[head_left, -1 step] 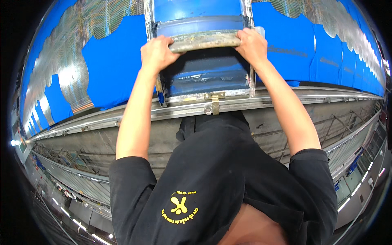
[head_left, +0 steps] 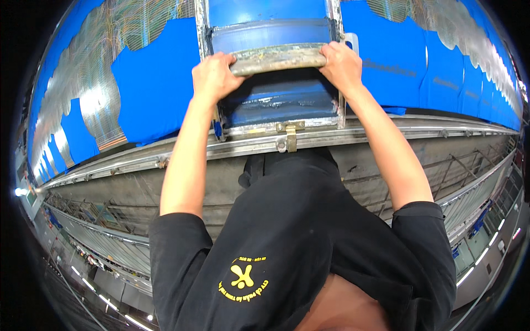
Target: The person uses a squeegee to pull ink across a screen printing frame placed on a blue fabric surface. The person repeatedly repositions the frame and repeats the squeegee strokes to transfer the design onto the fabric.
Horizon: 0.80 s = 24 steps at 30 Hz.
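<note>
Both my hands are closed round the two ends of a worn, pale squeegee [head_left: 279, 59], which lies across a screen-printing frame [head_left: 335, 25]. My left hand [head_left: 212, 75] grips its left end, and my right hand [head_left: 342, 66] its right end, thumbs toward the middle. The blade's lower edge is hidden under the bar. On my side of it the screen's surface [head_left: 276, 105] is dark with streaks of ink; beyond it, blue [head_left: 268, 11] shows through. A brass-coloured clip [head_left: 291, 137] sits at the frame's near edge, over a metal rail.
Blue fabric pieces [head_left: 157, 83] lie along the table to both sides, with shiny patterned table surface [head_left: 96, 105] between them. A long metal rail [head_left: 381, 132] runs along the near edge, close to my body. Behind me are a floor walkway and another long table [head_left: 110, 243].
The squeegee and both hands have shifted very slightly toward me along the frame. My grip is the same.
</note>
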Available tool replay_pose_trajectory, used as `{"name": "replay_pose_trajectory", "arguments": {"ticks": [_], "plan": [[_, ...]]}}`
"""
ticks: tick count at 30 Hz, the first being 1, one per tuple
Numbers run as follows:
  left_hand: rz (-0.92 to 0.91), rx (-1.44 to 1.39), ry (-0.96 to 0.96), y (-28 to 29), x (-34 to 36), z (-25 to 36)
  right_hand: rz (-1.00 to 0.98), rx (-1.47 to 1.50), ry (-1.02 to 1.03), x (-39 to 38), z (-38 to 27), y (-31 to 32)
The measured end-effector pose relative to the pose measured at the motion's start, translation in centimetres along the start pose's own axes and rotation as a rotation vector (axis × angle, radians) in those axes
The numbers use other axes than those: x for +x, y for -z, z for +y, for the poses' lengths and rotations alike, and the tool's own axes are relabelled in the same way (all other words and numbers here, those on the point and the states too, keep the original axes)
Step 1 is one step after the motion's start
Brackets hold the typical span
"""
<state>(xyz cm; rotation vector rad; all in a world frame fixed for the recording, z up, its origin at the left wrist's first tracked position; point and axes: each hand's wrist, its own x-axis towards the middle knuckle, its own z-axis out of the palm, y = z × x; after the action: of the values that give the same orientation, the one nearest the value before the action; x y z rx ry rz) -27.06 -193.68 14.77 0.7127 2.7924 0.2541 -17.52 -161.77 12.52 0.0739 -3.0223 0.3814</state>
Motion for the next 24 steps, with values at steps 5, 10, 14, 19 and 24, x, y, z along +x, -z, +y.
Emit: {"name": "replay_pose_trajectory", "arguments": {"ticks": [5,10,14,19,24], "plan": [[0.046,-0.053,0.012,-3.2,-9.2,1.8,0.05,-0.008,0.054,-8.9,-1.9,-1.1],[-0.016,-0.07,-0.012,-2.0,-12.4,2.7,0.028,0.097,0.077,-10.6,-3.5,1.6],[-0.161,-0.046,-0.01,2.1,-7.6,1.2,-0.023,0.13,0.114,-6.1,-2.6,3.8],[-0.025,0.026,-0.094,5.5,3.5,-1.2,0.144,0.027,0.083,3.5,0.5,3.6],[-0.1,0.059,-0.046,6.4,11.6,-3.1,0.074,-0.045,0.03,11.4,2.7,2.6]]}}
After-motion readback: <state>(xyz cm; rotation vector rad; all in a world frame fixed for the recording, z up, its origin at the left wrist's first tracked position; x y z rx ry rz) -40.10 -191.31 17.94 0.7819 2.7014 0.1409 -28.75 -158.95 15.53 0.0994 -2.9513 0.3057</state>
